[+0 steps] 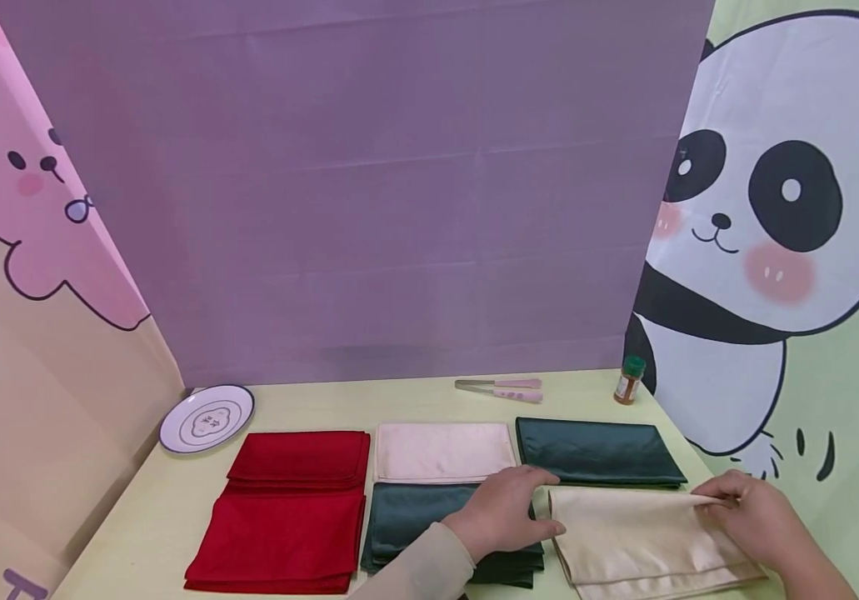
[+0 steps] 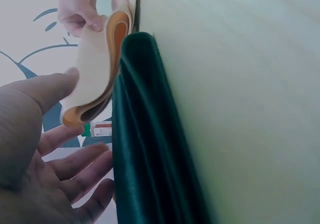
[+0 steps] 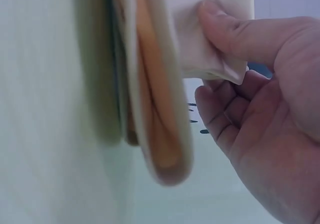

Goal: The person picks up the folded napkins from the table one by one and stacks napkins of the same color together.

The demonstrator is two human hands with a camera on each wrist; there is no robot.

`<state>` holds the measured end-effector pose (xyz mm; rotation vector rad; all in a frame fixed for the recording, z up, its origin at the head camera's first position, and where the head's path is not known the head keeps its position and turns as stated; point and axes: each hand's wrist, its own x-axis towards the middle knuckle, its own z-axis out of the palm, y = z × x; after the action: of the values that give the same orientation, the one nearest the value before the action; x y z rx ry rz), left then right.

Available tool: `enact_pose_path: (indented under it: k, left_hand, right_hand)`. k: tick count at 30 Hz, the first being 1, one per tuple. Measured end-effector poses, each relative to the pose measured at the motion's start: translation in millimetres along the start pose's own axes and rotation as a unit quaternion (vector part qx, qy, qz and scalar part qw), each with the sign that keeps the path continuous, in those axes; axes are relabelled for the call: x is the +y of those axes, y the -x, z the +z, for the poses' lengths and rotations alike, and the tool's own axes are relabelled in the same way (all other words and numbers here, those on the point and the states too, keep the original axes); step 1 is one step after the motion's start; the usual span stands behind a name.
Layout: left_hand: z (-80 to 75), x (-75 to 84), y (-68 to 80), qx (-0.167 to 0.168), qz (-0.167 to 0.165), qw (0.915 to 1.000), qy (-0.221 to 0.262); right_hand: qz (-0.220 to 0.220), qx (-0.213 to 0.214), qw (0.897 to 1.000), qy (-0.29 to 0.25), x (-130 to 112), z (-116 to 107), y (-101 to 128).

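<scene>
A cream folded cloth [image 1: 639,533] lies at the front right of the table, its far edge slightly raised. My right hand [image 1: 755,517] pinches its far right corner between thumb and fingers. In the right wrist view the thumb [image 3: 220,27] presses on the cloth's face, and its folded layers hang in a loop. At the cloth's left edge my left hand [image 1: 500,508] is spread, thumb and fingers apart, above a dark green folded cloth [image 1: 414,517]. The left wrist view shows the left thumb [image 2: 60,87] by the cream cloth [image 2: 92,59]; contact is hard to tell.
Two red folded cloths [image 1: 279,533] lie at left. Behind are a pale pink folded cloth [image 1: 444,452] and another dark green one [image 1: 597,450]. A plate [image 1: 182,421], pink-handled utensils [image 1: 515,390] and a green-capped jar [image 1: 628,382] stand along the back. A purple backdrop [image 1: 399,208] rises behind.
</scene>
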<state>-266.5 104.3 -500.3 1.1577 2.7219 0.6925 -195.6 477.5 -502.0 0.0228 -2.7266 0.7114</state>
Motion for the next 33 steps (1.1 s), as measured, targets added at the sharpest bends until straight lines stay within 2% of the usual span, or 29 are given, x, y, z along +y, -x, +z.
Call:
enact_pose_path:
  k: [5,18,24,30,33]
  left_hand:
    - [4.1,2.8,-3.6,-0.017,-0.013,0.9997,-0.008]
    - [12.3,6.4,-5.2,0.01,0.004,0.9989,-0.046]
    - [10.3,7.6,-3.1,0.024,0.011,0.9991,-0.033]
    - [9.7,8.2,-2.0,0.033,0.009,0.9993,-0.017]
    - [9.0,9.7,-2.2,0.033,0.006,0.9994,-0.005]
  right_hand:
    - [0.014,0.001,1.0,-0.019,-6.1,-0.1,2.1]
    - [0.021,-0.006,0.998,-0.051,-4.7,3.2,1.3]
    - [0.022,-0.017,0.998,-0.052,-3.5,2.7,0.7]
    - [-0.017,0.008,0.998,-0.064,-0.8,5.6,3.8]
    - [-0.013,0.009,0.997,-0.069,1.6,6.0,5.4]
